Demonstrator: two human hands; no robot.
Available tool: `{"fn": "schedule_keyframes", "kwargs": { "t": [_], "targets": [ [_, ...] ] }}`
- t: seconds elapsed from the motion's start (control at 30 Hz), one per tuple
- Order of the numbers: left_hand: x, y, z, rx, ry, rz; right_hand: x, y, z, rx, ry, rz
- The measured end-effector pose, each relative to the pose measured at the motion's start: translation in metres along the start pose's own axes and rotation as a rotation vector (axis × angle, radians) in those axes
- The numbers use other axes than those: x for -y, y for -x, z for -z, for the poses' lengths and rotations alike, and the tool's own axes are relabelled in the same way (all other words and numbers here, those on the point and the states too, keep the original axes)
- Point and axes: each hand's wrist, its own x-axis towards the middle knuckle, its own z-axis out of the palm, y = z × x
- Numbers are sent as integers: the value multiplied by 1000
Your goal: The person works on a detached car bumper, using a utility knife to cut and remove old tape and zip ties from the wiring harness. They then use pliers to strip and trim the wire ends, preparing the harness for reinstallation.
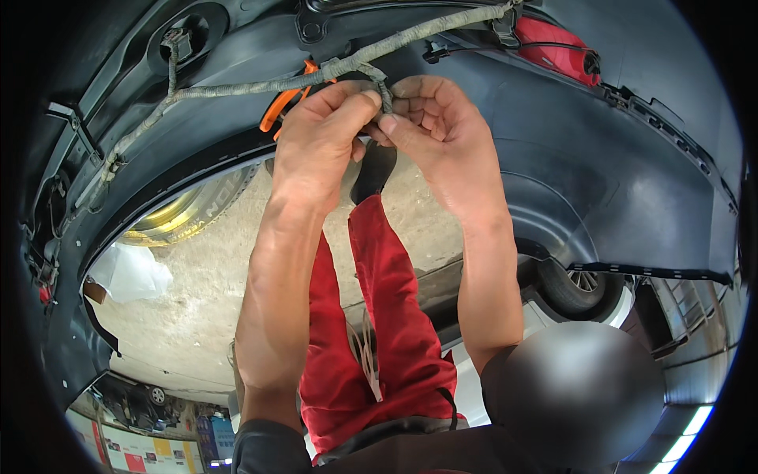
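The left hand point(324, 134) and the right hand point(450, 130) meet near the top of my view, each with thumb and fingers closed on a short taped branch point(384, 89) between them; I can't make out the far fingertips. That branch leaves a long, grey-wrapped wiring harness point(237, 89), which I follow across a dark moulded panel point(545, 170) from the left to the upper right. Just beside the left hand, partly hidden behind it, I see an orange piece point(276, 109) whose kind I can't tell. Well to the right, a red part point(553, 51) sits high on the panel. Below the hands I look down on red trousers point(391, 268) and a dark shoe point(374, 171) on the floor point(213, 292). To the left I have a tyre with a gold rim point(170, 215), with white plastic point(130, 272) near it; to the lower right, a car wheel point(572, 288).
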Motion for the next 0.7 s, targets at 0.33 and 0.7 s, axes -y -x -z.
{"fn": "schedule_keyframes", "kwargs": {
  "t": [0.33, 0.7],
  "targets": [
    [1, 4, -4, -60, -108, -105, 8, 4, 0, -31, 150, -38],
    [9, 46, 15, 215, -498, 14, 10, 12, -4, -40, 46, -13]
  ]
}}
